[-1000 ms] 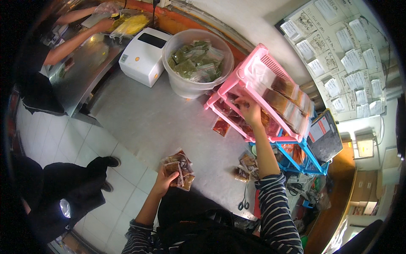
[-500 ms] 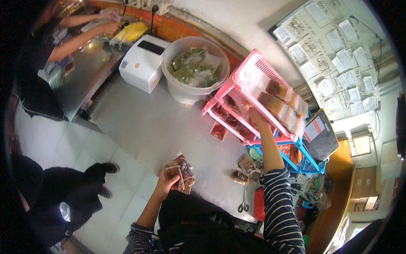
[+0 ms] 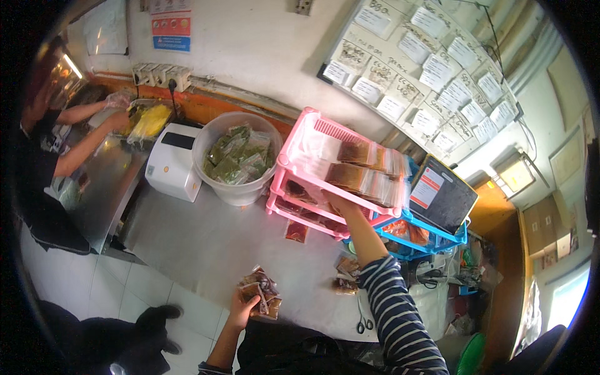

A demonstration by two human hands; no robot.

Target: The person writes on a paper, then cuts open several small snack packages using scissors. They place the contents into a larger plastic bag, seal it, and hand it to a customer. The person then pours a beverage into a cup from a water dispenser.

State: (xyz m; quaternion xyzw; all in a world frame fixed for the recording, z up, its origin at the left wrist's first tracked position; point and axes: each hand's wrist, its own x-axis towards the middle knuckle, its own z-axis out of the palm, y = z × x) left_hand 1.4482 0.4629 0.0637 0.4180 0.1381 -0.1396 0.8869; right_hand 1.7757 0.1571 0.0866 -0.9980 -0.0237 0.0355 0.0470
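Note:
In my left hand (image 3: 240,307) is a bunch of small clear packets of brown and dark red sauce (image 3: 267,292), with the thumb pressed over the top ones. The bunch hangs over the front of the steel table (image 3: 206,231). My right hand (image 3: 337,204) reaches between the tiers of a pink stacked basket rack (image 3: 294,159), into a lower level where more dark packets (image 3: 299,190) lie. Its fingers are hidden by the rack. The top tier holds rows of upright packets of brown filling (image 3: 350,177). A single red packet (image 3: 296,231) lies against the rack's foot.
Blue baskets (image 3: 431,236) stand right of the rack. Loose packets (image 3: 347,272) and scissors (image 3: 364,320) lie nearer. A white bucket of green packets (image 3: 234,194) and a white boxy machine (image 3: 175,169) stand left. At another table, a person's gloved hands (image 3: 119,103) handle yellow food.
The view has tilted upward, bringing more wall into sight. My left hand still holds its packets, and my right hand remains inside the pink rack.

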